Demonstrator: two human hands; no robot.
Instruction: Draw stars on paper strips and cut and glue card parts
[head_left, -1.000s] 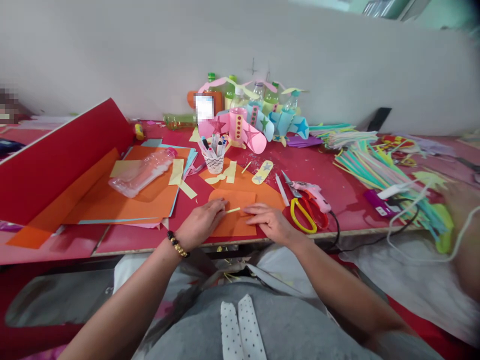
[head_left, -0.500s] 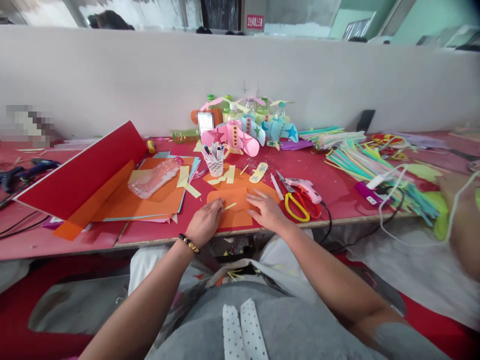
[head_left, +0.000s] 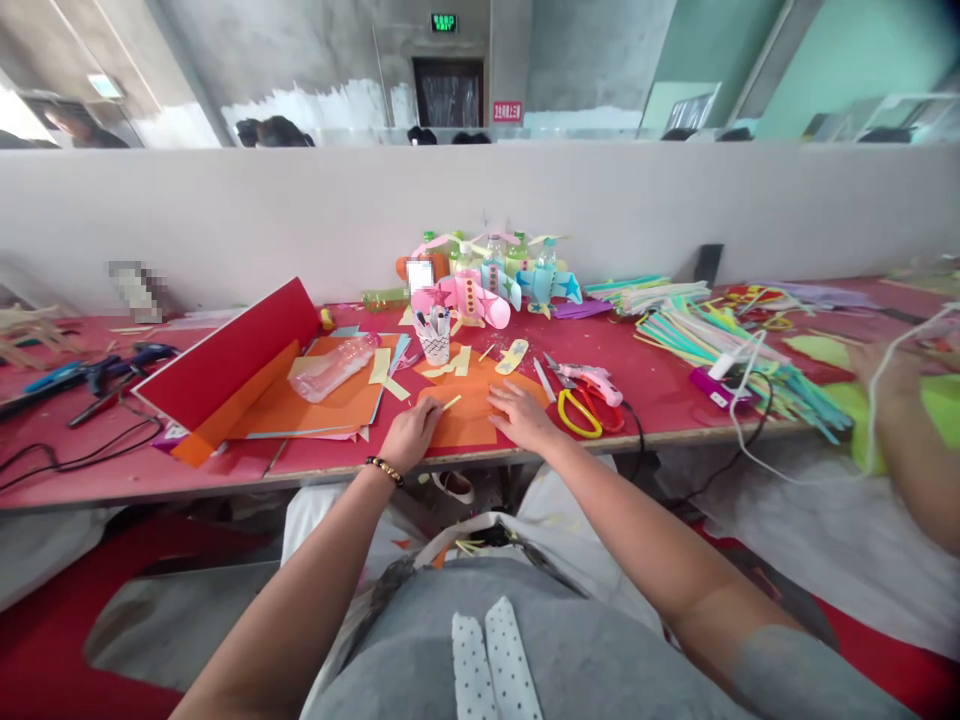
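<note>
An orange paper sheet (head_left: 469, 428) lies at the table's front edge, between and under my hands. My left hand (head_left: 412, 432), with a beaded bracelet at its wrist, rests at the sheet's left side with its fingers drawn together. A short pale yellow strip (head_left: 451, 403) sticks out from those fingertips. On the right side of the sheet my right hand (head_left: 523, 415) lies open, its fingers spread flat on the paper. Just beyond the sheet are several cream paper pieces (head_left: 463, 361) and a cream rounded piece with grey stars (head_left: 512, 357).
Scissors (head_left: 580, 412), a pink glue gun (head_left: 598, 382) and a pen cup (head_left: 435, 345) stand close by. Left are a clear bottle (head_left: 334, 368) and a red board (head_left: 232, 355). Decorated bottle planes (head_left: 472, 295) stand behind; at right are paper strips (head_left: 697, 340) and another person's hand (head_left: 889, 370).
The camera has tilted up, so more of the far wall shows. The yellow strip lay loose on the orange paper before; now it is at my left fingertips. My right hand stays flat.
</note>
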